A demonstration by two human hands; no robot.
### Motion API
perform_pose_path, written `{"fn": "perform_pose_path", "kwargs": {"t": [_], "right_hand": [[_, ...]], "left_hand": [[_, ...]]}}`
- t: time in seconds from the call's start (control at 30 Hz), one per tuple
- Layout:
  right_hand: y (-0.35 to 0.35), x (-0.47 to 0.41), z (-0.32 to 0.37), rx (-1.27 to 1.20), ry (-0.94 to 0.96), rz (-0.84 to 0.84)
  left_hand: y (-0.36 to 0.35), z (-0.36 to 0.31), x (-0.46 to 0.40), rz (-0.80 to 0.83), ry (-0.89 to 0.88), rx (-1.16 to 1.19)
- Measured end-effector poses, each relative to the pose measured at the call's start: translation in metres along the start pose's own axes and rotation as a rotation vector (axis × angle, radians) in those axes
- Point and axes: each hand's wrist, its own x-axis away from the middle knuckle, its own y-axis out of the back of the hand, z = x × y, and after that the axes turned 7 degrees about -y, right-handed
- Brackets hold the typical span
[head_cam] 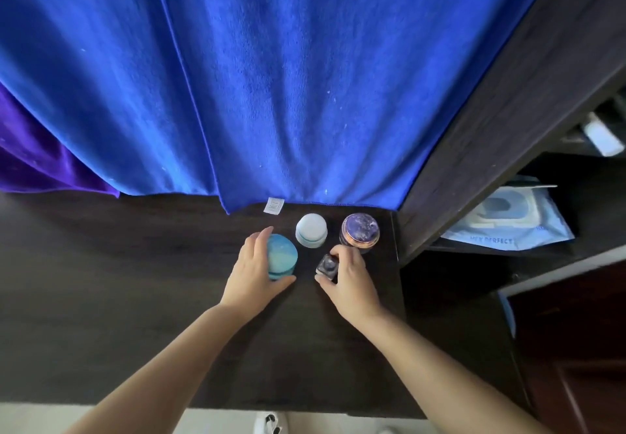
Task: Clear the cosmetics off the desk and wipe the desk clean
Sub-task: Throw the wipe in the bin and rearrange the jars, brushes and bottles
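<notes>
Several cosmetics stand at the back right of the dark wooden desk. My left hand grips a light blue round jar, fingers and thumb curled round its sides. My right hand pinches a small dark bottle between thumb and fingers. Behind them stand a white jar and a purple-lidded jar, both untouched.
A large blue towel hangs over the back of the desk, with purple cloth at the left. A dark shelf unit rises on the right; a pack of wipes lies on its shelf. The desk's front edge runs along the bottom.
</notes>
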Motion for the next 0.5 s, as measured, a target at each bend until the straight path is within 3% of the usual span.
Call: {"fn": "perform_pose_path", "kwargs": {"t": [0.13, 0.23, 0.4, 0.5], "right_hand": [[0.049, 0.015, 0.020, -0.014, 0.109, 0.015], [0.123, 0.036, 0.036, -0.061, 0.275, -0.064], [0.280, 0.075, 0.034, -0.108, 0.488, -0.362], [0.357, 0.055, 0.016, -0.098, 0.439, -0.535]], "left_hand": [[0.024, -0.038, -0.003, -0.128, -0.185, -0.059], [0.049, -0.112, -0.006, -0.280, -0.383, 0.054], [0.066, -0.259, 0.012, -0.332, -0.761, 0.144], [0.051, -0.331, -0.003, -0.392, -0.910, 0.049]]}}
